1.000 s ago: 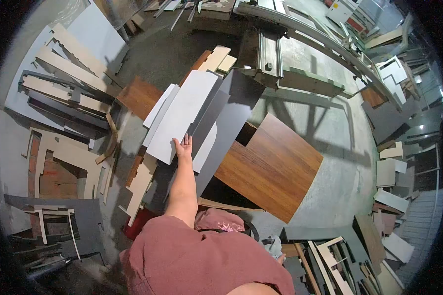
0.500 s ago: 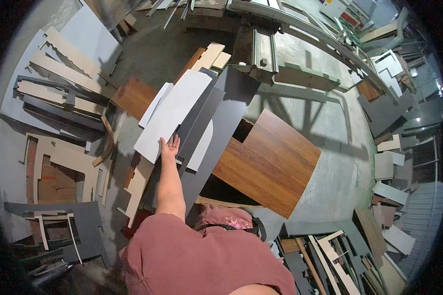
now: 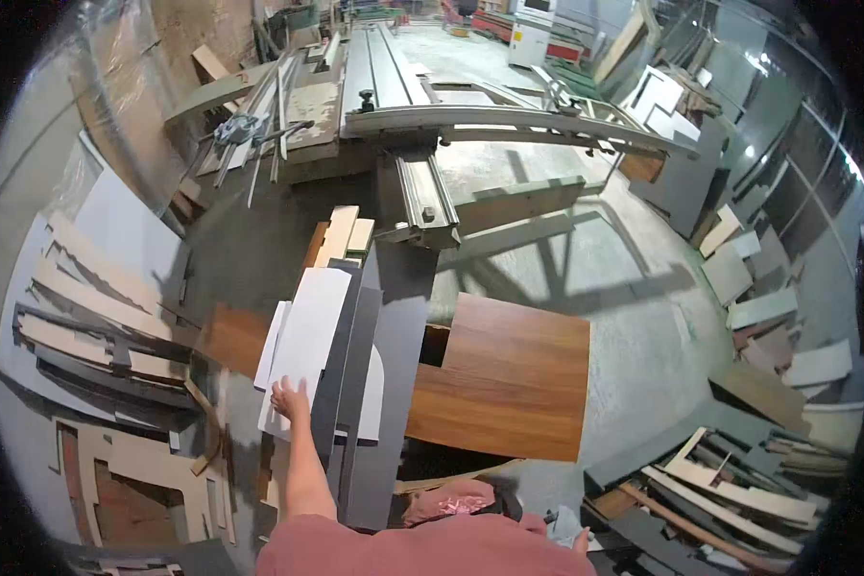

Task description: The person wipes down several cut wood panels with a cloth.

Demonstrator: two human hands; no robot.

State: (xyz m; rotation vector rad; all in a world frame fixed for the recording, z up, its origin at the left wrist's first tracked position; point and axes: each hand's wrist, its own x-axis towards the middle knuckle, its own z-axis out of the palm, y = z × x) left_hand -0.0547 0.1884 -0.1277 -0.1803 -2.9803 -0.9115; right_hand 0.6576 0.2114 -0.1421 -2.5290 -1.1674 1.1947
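My left hand (image 3: 291,397) reaches forward over a long white board (image 3: 309,322), resting on its near end with fingers apart and slightly bent. This board lies on top of a stack, with dark grey boards (image 3: 357,336) along its right side and a narrower white piece (image 3: 274,341) at its left. A white curved-edge panel (image 3: 372,398) sits farther right, against a wide grey panel (image 3: 403,355). Of my right hand (image 3: 583,541), only a small part shows at the bottom edge, beside a grey-blue cloth (image 3: 566,527); its fingers are mostly hidden.
A wood-grain panel (image 3: 509,384) with a notch lies right of the stack. Ahead stands a sliding table saw with a metal rail (image 3: 509,120). Offcuts are piled at left (image 3: 106,331) and at lower right (image 3: 710,490). More boards (image 3: 739,259) lean along the right.
My left hand has turned from palm up beside the white board to resting on its near end. The view has tilted up and turned, and part of my right hand has come into sight.
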